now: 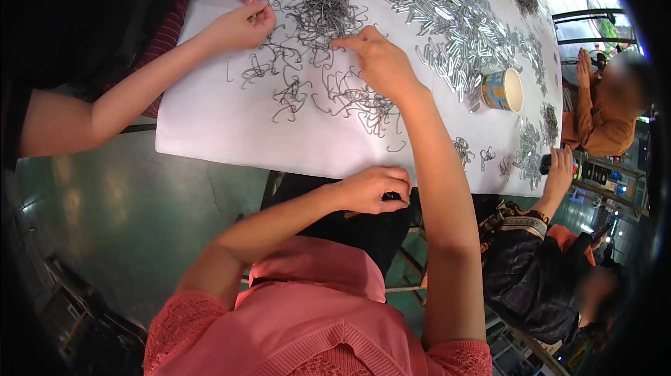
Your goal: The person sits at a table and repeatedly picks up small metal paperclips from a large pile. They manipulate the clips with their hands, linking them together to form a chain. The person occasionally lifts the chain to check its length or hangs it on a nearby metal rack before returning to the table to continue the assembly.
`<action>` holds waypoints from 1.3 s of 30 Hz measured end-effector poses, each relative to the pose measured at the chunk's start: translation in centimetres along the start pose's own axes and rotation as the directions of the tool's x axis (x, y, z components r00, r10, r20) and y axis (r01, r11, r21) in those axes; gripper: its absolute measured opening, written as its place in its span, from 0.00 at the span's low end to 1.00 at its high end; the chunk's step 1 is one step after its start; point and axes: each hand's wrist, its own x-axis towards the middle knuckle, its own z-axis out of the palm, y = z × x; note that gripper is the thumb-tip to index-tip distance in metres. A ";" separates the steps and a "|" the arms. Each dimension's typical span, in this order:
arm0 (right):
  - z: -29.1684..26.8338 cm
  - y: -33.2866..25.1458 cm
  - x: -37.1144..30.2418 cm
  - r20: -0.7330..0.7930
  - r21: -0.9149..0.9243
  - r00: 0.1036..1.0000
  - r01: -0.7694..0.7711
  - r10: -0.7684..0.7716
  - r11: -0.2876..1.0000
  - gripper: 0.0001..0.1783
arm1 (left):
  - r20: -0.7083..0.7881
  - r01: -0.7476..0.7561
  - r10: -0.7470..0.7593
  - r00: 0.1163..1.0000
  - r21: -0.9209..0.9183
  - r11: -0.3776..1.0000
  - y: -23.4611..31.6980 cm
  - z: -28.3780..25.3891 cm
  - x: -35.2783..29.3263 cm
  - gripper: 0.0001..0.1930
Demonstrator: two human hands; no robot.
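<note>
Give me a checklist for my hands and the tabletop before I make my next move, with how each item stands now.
1. Right hand at the tangled pile of thin, dark metal wire hooks: ok, its index finger reaches the pile's near side.
2. Hooks separated: not ok, many lie tangled.
3. Left hand away from the pile: ok, it is by the near edge of the white-covered table.
4. Left hand free of any piece: cannot tell, its fingers are curled.
5. Neighbour's nearer hand apart from mine: ok.
6. Blue-patterned round paper cup apart from both my hands: ok.
</note>
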 end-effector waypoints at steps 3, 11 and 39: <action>0.3 -0.1 1.2 -0.002 -0.125 0.997 -0.071 0.072 0.990 0.25 | -0.010 -0.006 0.006 1.000 0.014 1.000 -0.2 0.2 -0.1 0.04; -0.4 -0.3 0.6 -0.059 -0.088 0.996 -0.070 0.065 0.994 0.18 | 0.012 -0.012 0.012 1.000 0.002 1.000 0.2 -0.2 -0.1 0.04; 1.5 -5.9 4.3 0.132 -0.054 0.922 -0.361 0.365 0.931 0.08 | -0.054 -0.051 0.054 0.997 0.044 0.998 -0.2 0.1 -0.5 0.19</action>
